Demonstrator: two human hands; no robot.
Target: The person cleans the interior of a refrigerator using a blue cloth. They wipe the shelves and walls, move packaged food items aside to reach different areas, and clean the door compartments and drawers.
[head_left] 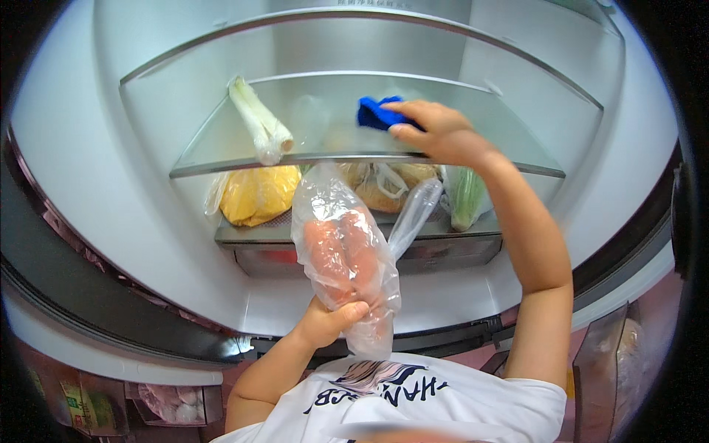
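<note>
At the open fridge (188,255), left hand (334,323) grips bagged carrots (346,255), right hand (447,134) pinches blue cloth (375,116) over glass shelf (484,136).

A white short-sleeved T-shirt (484,406) with black lettering (410,390) and a print (375,375) (pinkish, dark-streaked).

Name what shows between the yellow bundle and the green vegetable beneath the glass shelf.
In the head view: a bag with brownish contents, a clear plastic length and, in front, the upper carrot bag held by the left hand.
</note>
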